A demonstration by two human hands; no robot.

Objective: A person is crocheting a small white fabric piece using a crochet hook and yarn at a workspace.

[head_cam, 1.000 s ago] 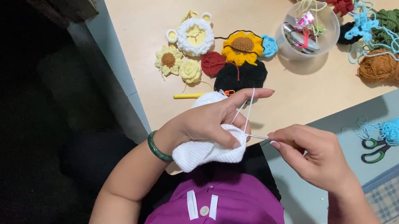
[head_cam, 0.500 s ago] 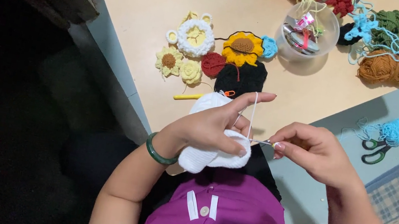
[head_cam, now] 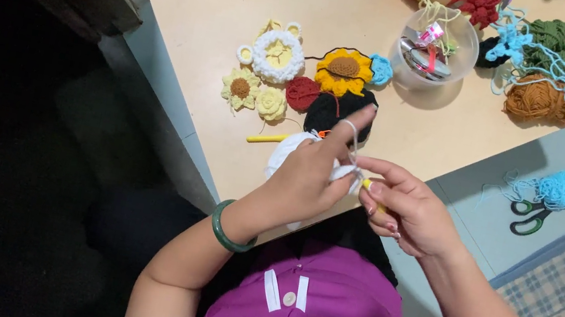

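White crocheted yarn piece (head_cam: 285, 153), lying bunched under the palm of the left hand (head_cam: 310, 175), which is gripping it, forefinger lifting a strand of white yarn (head_cam: 353, 136). Right hand (head_cam: 408, 212), just beside the left, is pinching a yellow-handled crochet hook (head_cam: 367, 185) against the piece. Beyond the left hand's knuckles a black crocheted disc (head_cam: 337, 110) is lying on the light wooden table (head_cam: 205, 29).

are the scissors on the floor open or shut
Shut, as far as shows: the green-handled scissors lie with both loops side by side, blades hidden under the blue yarn ball.
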